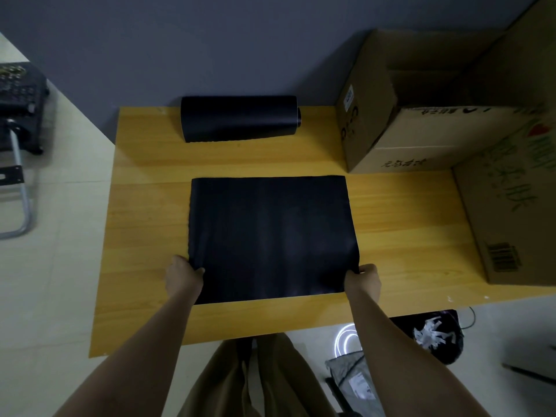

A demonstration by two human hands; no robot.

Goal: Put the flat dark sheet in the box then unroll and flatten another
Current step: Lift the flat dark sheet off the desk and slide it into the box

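Dark sheet [272, 236] lies flat on our yellow wooden table [144, 206] against a grey wall [210, 40], our left hand [183, 273] and right hand [362, 276] pinching its near corners.

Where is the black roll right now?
In the head view, the black roll lies at the far edge of the wooden table, against the wall, beyond the flat dark sheet and left of the cardboard box.
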